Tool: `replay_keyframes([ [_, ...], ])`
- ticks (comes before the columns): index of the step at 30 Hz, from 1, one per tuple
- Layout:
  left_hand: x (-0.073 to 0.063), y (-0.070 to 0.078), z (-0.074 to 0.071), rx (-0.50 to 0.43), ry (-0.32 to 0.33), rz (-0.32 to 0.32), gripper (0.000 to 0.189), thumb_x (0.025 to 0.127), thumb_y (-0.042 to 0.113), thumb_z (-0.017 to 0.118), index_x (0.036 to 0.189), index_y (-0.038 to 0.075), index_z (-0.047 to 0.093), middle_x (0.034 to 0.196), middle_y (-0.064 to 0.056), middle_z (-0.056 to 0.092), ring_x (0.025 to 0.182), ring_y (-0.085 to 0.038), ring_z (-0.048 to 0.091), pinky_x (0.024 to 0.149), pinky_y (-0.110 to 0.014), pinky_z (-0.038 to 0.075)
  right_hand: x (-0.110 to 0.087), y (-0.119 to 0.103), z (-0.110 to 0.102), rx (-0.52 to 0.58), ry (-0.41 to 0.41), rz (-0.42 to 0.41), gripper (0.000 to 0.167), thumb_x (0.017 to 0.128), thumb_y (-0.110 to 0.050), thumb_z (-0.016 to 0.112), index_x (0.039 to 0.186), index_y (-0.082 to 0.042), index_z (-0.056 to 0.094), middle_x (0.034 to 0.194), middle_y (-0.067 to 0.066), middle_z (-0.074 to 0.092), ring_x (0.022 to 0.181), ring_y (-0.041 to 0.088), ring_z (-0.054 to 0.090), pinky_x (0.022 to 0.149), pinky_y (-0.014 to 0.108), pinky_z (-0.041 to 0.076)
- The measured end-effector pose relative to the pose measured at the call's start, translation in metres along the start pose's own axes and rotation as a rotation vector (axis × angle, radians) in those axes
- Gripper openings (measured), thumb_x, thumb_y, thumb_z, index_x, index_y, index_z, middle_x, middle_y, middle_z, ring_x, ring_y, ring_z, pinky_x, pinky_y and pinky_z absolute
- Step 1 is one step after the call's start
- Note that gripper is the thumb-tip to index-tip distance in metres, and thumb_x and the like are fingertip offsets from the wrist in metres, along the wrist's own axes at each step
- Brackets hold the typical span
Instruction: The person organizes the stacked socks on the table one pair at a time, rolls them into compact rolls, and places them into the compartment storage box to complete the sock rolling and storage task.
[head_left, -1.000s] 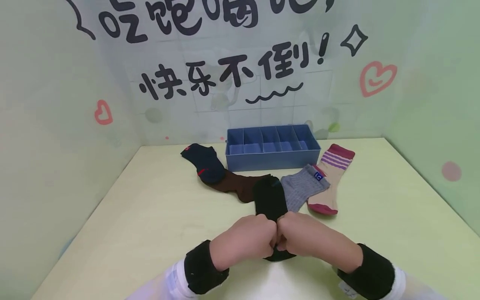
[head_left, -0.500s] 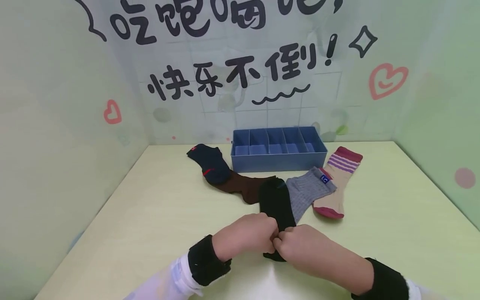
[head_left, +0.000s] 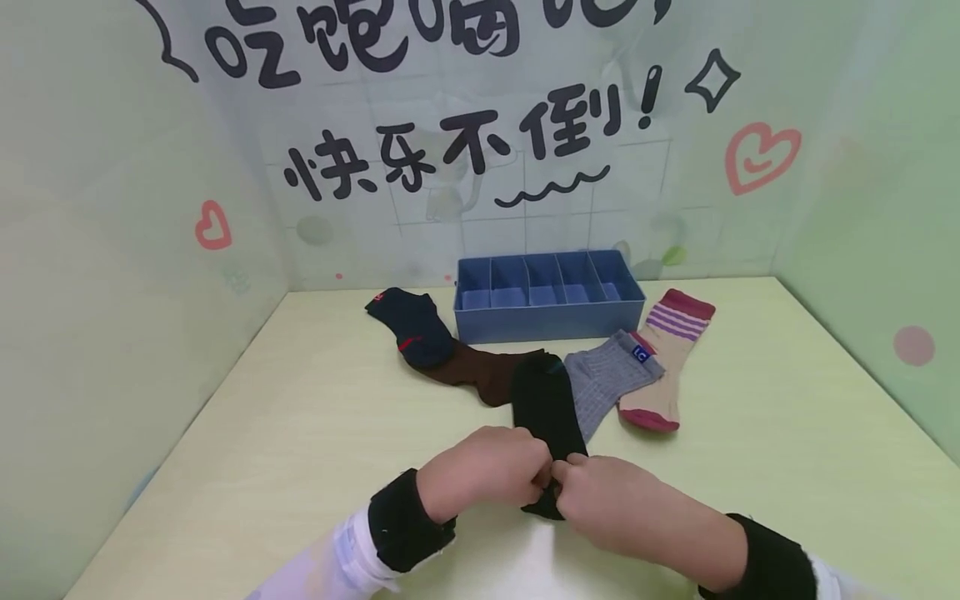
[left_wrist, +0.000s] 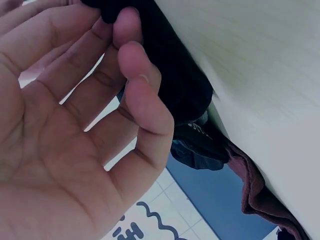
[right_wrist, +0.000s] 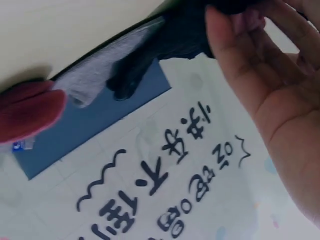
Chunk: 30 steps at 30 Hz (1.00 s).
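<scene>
A black sock (head_left: 546, 396) lies lengthwise on the table in front of the person, in the head view. My left hand (head_left: 491, 471) pinches its near part from the left; in the left wrist view the fingertips (left_wrist: 150, 107) curl by the black cloth, the palm facing the camera. From the right, my right hand (head_left: 626, 504) pinches the same part, its thumb (right_wrist: 225, 35) against the sock in the right wrist view. Both hands nearly touch. Part of the near end is hidden behind the fingers. The far end touches a grey sock (head_left: 603, 379) and a brown sock (head_left: 487, 371).
A blue box (head_left: 551, 321) with several compartments stands at the back of the table (head_left: 337, 433). A navy sock (head_left: 416, 325) lies partly over the brown one at left. A beige sock (head_left: 663, 367) with dark red ends lies at right, partly under the grey one. Walls enclose three sides.
Compared with a second ago, my right hand has come a little toward the person and its fist lies lower than the left one. The black sock's near end shows narrower. The head view shifts slightly.
</scene>
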<state>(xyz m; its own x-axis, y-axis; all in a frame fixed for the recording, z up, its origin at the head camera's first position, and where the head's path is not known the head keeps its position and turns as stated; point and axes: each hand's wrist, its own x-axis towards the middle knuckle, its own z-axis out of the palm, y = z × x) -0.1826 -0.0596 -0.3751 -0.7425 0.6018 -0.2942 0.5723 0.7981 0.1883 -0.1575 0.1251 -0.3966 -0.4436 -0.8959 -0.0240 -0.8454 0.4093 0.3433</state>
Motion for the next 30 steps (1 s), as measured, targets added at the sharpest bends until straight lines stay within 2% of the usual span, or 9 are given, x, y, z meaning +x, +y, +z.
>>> replay_keyframes([
  [5, -0.001, -0.003, 0.002, -0.048, 0.002, 0.002, 0.041, 0.093, 0.007, 0.071, 0.058, 0.022, 0.059, 0.053, 0.01, 0.028, 0.054, -0.008, 0.032, 0.052, -0.024, 0.022, 0.004, 0.023, 0.003, 0.505, -0.061, 0.038, 0.005, 0.091, -0.01, 0.083, 0.093, -0.015, 0.084, 0.087, -0.006, 0.068, 0.075, 0.001, 0.059, 0.071, 0.014, 0.055],
  [7, -0.001, -0.003, 0.002, -0.045, 0.025, 0.006, 0.041, 0.093, 0.006, 0.071, 0.057, 0.023, 0.06, 0.053, 0.011, 0.028, 0.053, -0.007, 0.031, 0.051, -0.024, 0.022, 0.005, 0.03, 0.004, 0.645, -0.071, 0.058, 0.008, 0.091, -0.01, 0.084, 0.097, -0.015, 0.085, 0.092, -0.005, 0.073, 0.08, 0.001, 0.064, 0.078, 0.017, 0.059],
  [11, -0.001, -0.002, 0.001, -0.011, 0.093, 0.014, 0.044, 0.092, 0.004, 0.07, 0.055, 0.023, 0.056, 0.051, 0.011, 0.027, 0.051, -0.007, 0.031, 0.049, -0.023, 0.02, 0.006, 0.037, 0.006, 0.723, -0.042, 0.049, 0.011, 0.091, -0.006, 0.082, 0.097, -0.014, 0.086, 0.095, -0.005, 0.078, 0.085, 0.002, 0.069, 0.081, 0.02, 0.061],
  [16, -0.002, 0.003, 0.002, 0.089, 0.165, 0.035, 0.047, 0.094, 0.005, 0.068, 0.054, 0.023, 0.05, 0.053, 0.01, 0.028, 0.051, -0.006, 0.032, 0.047, -0.022, 0.022, 0.007, 0.042, 0.01, 0.809, 0.0, 0.072, 0.016, 0.09, 0.001, 0.08, 0.095, -0.013, 0.086, 0.095, -0.005, 0.08, 0.088, 0.004, 0.073, 0.08, 0.021, 0.061],
  [19, -0.004, 0.006, 0.002, 0.142, 0.169, 0.053, 0.047, 0.097, 0.012, 0.069, 0.055, 0.022, 0.05, 0.054, 0.009, 0.028, 0.051, -0.006, 0.032, 0.047, -0.022, 0.024, 0.007, 0.045, 0.011, 0.892, -0.017, 0.13, 0.018, 0.089, 0.003, 0.08, 0.098, -0.012, 0.087, 0.095, -0.004, 0.082, 0.088, 0.005, 0.075, 0.078, 0.02, 0.061],
  [21, -0.007, 0.007, 0.001, 0.154, 0.149, 0.056, 0.048, 0.1, 0.023, 0.072, 0.057, 0.022, 0.05, 0.054, 0.009, 0.029, 0.05, -0.006, 0.034, 0.047, -0.022, 0.026, 0.008, 0.045, 0.011, 0.938, -0.031, 0.172, 0.019, 0.088, 0.003, 0.08, 0.098, -0.012, 0.087, 0.094, -0.004, 0.082, 0.085, 0.003, 0.074, 0.076, 0.019, 0.06],
  [25, -0.011, 0.009, 0.0, 0.209, 0.118, 0.058, 0.047, 0.094, 0.044, 0.081, 0.062, 0.023, 0.054, 0.058, 0.009, 0.037, 0.054, -0.005, 0.041, 0.049, -0.023, 0.031, 0.008, 0.044, 0.01, 0.982, -0.037, 0.234, 0.018, 0.088, 0.003, 0.08, 0.095, -0.012, 0.087, 0.091, -0.005, 0.082, 0.079, -0.002, 0.069, 0.072, 0.018, 0.058],
  [28, -0.011, 0.011, 0.0, 0.248, 0.135, 0.072, 0.043, 0.093, 0.036, 0.083, 0.063, 0.022, 0.054, 0.06, 0.009, 0.039, 0.056, -0.006, 0.039, 0.049, -0.023, 0.031, 0.009, 0.043, 0.01, 1.001, -0.044, 0.272, 0.018, 0.088, 0.004, 0.08, 0.095, -0.012, 0.087, 0.091, -0.005, 0.082, 0.08, -0.002, 0.067, 0.071, 0.018, 0.058],
  [30, -0.009, 0.011, 0.0, 0.218, 0.153, 0.075, 0.043, 0.094, 0.024, 0.08, 0.061, 0.021, 0.053, 0.06, 0.009, 0.036, 0.056, -0.006, 0.036, 0.049, -0.022, 0.029, 0.009, 0.043, 0.009, 0.992, -0.041, 0.273, 0.019, 0.088, 0.004, 0.08, 0.096, -0.012, 0.087, 0.091, -0.006, 0.082, 0.079, -0.002, 0.067, 0.071, 0.019, 0.058],
])
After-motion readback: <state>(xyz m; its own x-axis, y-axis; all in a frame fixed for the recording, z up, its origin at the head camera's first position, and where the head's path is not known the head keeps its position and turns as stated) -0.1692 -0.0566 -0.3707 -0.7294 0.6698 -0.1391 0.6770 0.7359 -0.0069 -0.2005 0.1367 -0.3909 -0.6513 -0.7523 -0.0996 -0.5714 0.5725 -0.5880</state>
